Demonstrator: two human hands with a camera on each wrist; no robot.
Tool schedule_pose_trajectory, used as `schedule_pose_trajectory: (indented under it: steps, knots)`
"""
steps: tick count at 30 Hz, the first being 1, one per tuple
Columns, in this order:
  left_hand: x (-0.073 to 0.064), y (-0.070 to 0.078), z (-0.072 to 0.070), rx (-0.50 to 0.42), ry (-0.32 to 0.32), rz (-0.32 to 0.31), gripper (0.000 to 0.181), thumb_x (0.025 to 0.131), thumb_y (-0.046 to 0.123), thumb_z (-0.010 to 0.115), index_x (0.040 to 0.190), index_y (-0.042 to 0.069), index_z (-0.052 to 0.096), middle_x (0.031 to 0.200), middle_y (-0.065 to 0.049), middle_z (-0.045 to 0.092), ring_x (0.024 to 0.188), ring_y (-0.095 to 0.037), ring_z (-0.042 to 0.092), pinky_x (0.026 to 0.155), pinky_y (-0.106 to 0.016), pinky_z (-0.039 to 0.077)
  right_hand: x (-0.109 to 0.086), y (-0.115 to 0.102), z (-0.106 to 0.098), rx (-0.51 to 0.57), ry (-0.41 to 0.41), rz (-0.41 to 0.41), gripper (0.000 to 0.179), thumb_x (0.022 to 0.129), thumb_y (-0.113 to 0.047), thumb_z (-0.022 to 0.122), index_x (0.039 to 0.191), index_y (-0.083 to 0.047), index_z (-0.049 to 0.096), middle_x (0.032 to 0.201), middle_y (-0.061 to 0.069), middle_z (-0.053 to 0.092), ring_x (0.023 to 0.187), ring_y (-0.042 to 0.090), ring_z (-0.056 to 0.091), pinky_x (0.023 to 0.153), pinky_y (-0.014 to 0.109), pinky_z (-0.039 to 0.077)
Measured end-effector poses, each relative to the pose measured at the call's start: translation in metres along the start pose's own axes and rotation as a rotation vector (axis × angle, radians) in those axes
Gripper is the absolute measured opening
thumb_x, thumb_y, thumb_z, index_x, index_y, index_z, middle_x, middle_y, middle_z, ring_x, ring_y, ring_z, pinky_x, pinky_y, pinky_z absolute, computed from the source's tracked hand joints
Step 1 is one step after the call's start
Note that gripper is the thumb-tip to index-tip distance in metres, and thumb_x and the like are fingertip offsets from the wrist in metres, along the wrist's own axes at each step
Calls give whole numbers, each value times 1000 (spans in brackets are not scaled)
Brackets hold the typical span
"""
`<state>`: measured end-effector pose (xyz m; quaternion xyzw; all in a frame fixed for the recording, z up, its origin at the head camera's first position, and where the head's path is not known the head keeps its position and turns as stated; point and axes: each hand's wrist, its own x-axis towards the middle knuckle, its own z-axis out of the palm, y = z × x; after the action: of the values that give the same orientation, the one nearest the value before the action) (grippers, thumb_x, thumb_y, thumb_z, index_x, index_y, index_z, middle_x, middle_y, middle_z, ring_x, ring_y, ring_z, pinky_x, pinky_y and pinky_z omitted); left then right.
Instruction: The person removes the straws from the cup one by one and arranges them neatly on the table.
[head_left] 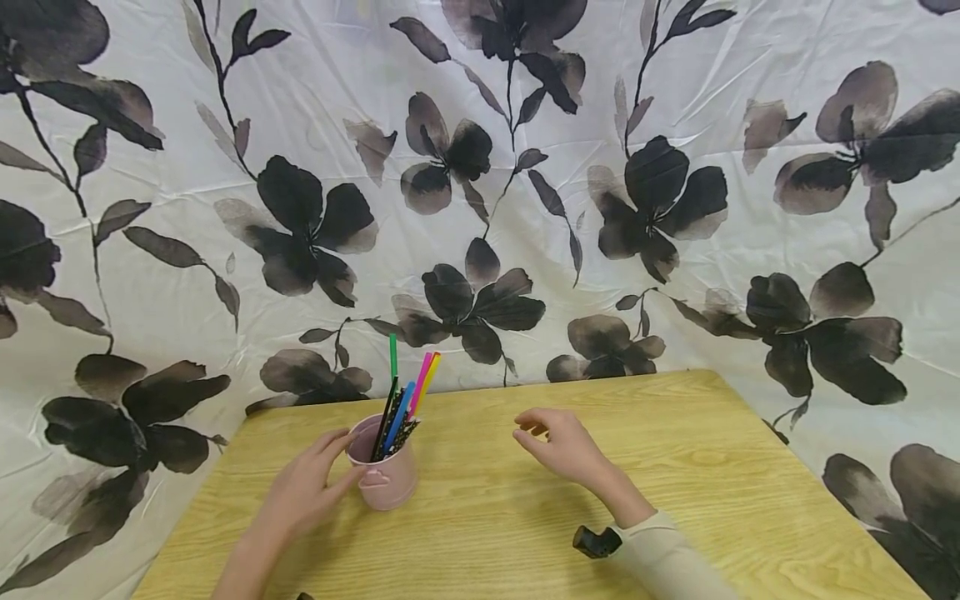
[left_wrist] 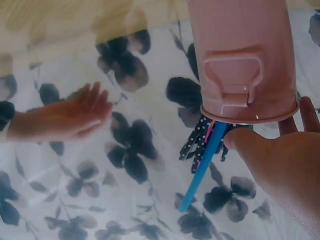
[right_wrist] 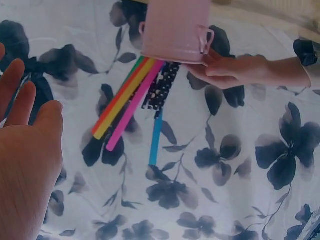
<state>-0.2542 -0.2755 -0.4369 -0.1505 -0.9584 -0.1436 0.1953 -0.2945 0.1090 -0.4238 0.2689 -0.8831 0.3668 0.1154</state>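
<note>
Presently, the pink cup stands on the counter, on the 9-to-10 o'clock side of its visible part, and the left hand is at it from about 8 o'clock. This hand holds it by the rim, with the thumb near the small handle and the fingers on the far side; how firmly, I cannot tell. In my judgement the main risk is tipping: the contents are long and lean mostly toward 1 o'clock, so a push on the rim in that direction could turn the cup over and let them slide out. A weak hold at the rim could also let it slip, if it were lifted so. As for containers, the cup is the only one that I see. In it are a green pen near 12 o'clock, a blue pen, a pink pen and a yellow pen toward 1 o'clock, a black pen, and several black sticks with white dots. Farther out, at about 3 o'clock from the cup and well apart from it, the right hand is empty, its fingers loosely bent. Beyond the counter, at 12 o'clock, hangs a flowered cloth.
</note>
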Motion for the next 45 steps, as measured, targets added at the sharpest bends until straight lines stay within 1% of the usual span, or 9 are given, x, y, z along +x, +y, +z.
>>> schedule_pose_trajectory:
  steps: [4, 11, 14, 18, 22, 28, 32, 37, 45]
  knots:
    - [0, 2, 4, -25, -13, -28, 54, 87, 50, 43, 128, 15, 47, 130, -6, 41, 112, -33, 43, 83, -53, 35, 5, -9, 9, 34, -27, -3, 30, 86, -41, 52, 108, -22, 60, 102, -8, 60, 85, 9, 56, 69, 30, 46]
    - [2, 8, 11, -82, 98, -83, 42, 93, 38, 39, 120, 10, 55, 118, -6, 51, 102, -29, 51, 80, -49, 39, 18, -22, 25, 81, -42, -27, 29, 88, -38, 51, 109, -21, 59, 103, -6, 60, 87, 9, 56, 72, 32, 45]
    - [3, 11, 14, -146, 114, -114, 40, 92, 33, 42, 123, 9, 52, 117, -8, 52, 98, -27, 53, 79, -47, 40, 25, -30, 31, 105, -26, -44, 29, 88, -37, 51, 110, -20, 59, 102, -6, 60, 88, 9, 56, 72, 33, 46]
    - [6, 14, 17, -198, 102, -150, 42, 92, 26, 43, 131, 11, 42, 124, -11, 49, 99, -27, 52, 79, -47, 41, 36, -43, 38, 146, 14, -43, 33, 87, -39, 51, 113, -19, 57, 103, -6, 59, 87, 10, 57, 71, 32, 46]
    - [7, 16, 18, -210, 71, -186, 46, 93, 27, 39, 137, 14, 33, 130, -12, 43, 106, -30, 49, 82, -49, 38, 49, -54, 46, 213, 64, -10, 37, 86, -39, 53, 116, -19, 55, 107, -3, 58, 86, 11, 57, 67, 26, 47]
    - [9, 20, 24, -274, 48, -250, 55, 92, 41, 38, 139, 13, 28, 121, -13, 50, 92, -25, 56, 76, -44, 44, 64, -64, 57, 374, 143, 26, 37, 82, -37, 60, 113, -17, 59, 106, 2, 60, 81, 14, 59, 62, 25, 48]
    - [10, 22, 29, -336, 63, -263, 58, 91, 44, 39, 139, 13, 28, 123, -13, 48, 88, -23, 58, 74, -41, 45, 72, -67, 64, 417, 198, 57, 32, 79, -37, 64, 105, -17, 64, 99, -2, 63, 76, 12, 60, 60, 25, 48]
    - [13, 26, 30, -411, 80, -253, 56, 91, 38, 42, 139, 12, 27, 130, -14, 41, 91, -24, 59, 77, -41, 45, 80, -68, 70, 437, 267, 109, 28, 79, -33, 64, 102, -15, 66, 92, -4, 64, 71, 10, 59, 60, 25, 47]
    - [9, 27, 30, -445, 89, -286, 57, 91, 36, 43, 139, 10, 26, 134, -16, 37, 93, -26, 58, 76, -40, 45, 92, -75, 82, 484, 233, 91, 26, 80, -31, 65, 96, -11, 69, 87, -4, 65, 73, 7, 60, 62, 24, 48]
